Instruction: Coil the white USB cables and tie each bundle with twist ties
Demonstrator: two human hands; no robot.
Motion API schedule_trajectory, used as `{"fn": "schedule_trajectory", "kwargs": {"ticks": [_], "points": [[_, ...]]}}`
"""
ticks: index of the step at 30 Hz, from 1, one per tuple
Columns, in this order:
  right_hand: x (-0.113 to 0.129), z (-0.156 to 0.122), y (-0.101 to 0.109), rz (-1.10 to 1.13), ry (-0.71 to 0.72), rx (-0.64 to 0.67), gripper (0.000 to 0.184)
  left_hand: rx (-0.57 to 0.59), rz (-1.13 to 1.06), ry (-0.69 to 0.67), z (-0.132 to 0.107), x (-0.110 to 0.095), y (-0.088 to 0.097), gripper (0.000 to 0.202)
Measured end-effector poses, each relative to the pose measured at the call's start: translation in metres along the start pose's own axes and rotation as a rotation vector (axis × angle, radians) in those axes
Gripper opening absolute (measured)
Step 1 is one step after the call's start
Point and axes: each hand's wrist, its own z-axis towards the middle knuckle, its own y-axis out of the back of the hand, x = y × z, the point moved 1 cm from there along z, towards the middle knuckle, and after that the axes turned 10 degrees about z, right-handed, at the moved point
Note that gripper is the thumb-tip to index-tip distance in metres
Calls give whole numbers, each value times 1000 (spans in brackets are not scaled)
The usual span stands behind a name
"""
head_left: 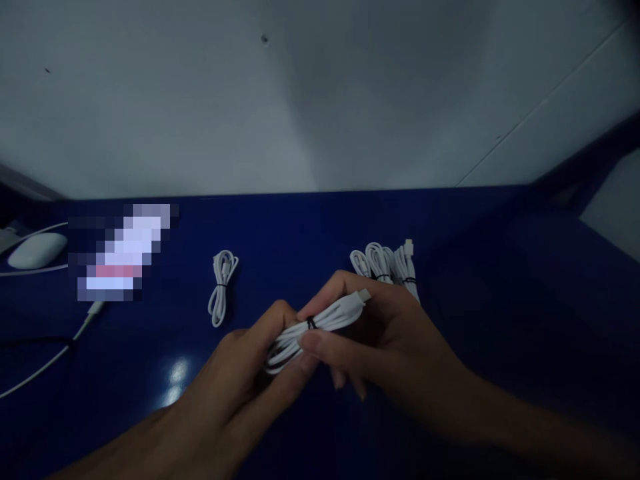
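Both my hands hold one coiled white cable (325,321) above the blue table (500,280). A black tie wraps the coil's middle. My left hand (250,373) grips the coil's lower left end, fingers curled round it. My right hand (370,333) pinches the coil at the tie, thumb in front, with the cable's plug sticking out above its fingers. Another tied white cable (221,283) lies flat on the table to the left. A small heap of tied white cables (387,263) lies just behind my right hand.
A white computer mouse (36,250) sits at the far left edge. A white cord (45,363) with a connector runs across the table's left side beside a dark cord. A blurred-out patch covers something left of centre. A pale wall (300,100) rises behind the table.
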Motion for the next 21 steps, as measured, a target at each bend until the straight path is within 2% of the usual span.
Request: {"fn": "schedule_trajectory", "kwargs": {"ticks": [5, 9, 11, 15, 21], "points": [[2, 0, 1, -83, -20, -23, 16, 6, 167, -30, 0, 2, 3, 32], [5, -1, 2, -135, -18, -21, 13, -56, 257, -48, -1, 5, 3, 34], [6, -2, 2, -150, -16, -12, 11, -85, 256, -33, -1, 4, 3, 36], [5, -1, 4, -119, -2, 4, 10, -63, 241, -26, 1, 1, 0, 35], [5, 0, 7, -66, -10, 34, 7, -103, 136, -15, 1, -3, -1, 36]]}}
